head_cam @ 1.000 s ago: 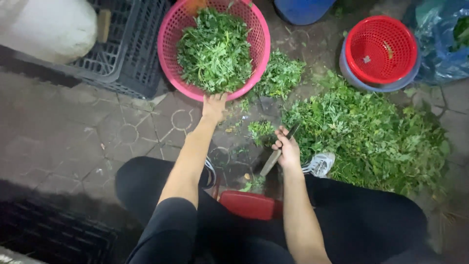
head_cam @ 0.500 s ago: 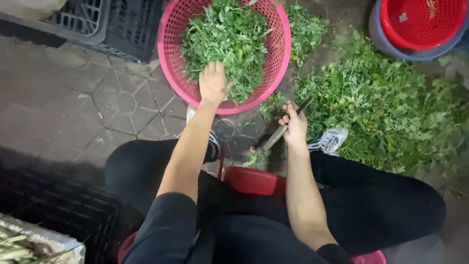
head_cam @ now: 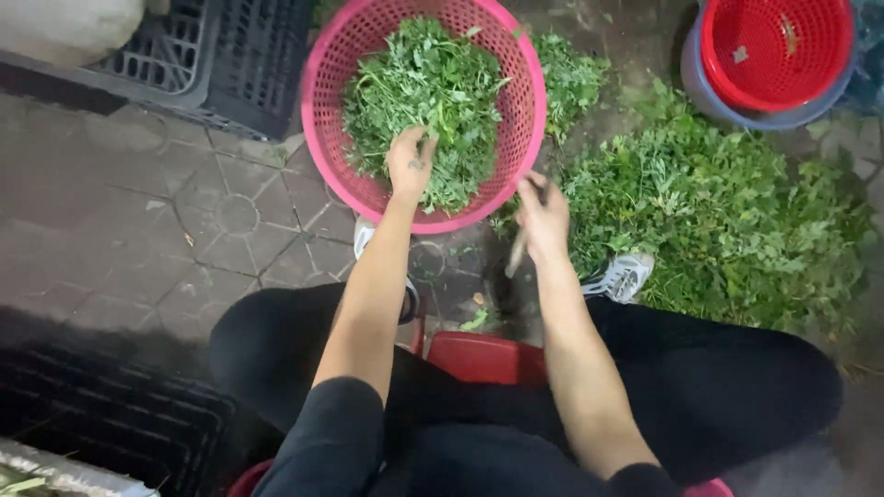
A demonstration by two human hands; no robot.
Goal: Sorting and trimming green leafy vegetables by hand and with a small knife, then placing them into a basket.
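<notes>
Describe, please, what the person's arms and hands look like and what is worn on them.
Both forearms are bare; black sleeves are pushed up near the elbows. The left hand carries a small dark mark on its back. The right hand shows no glove, ring or watch.

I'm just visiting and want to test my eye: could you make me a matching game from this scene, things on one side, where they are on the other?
Things:
1. left hand
2. right hand
3. red basket
4. loose greens pile

Places:
A. on the pavement, right of the pink basket
B. nested in a grey tub
C. on the greens inside the pink basket
D. around a knife, just outside the pink rim

Pairs: 1-C, 2-D, 3-B, 4-A
</notes>
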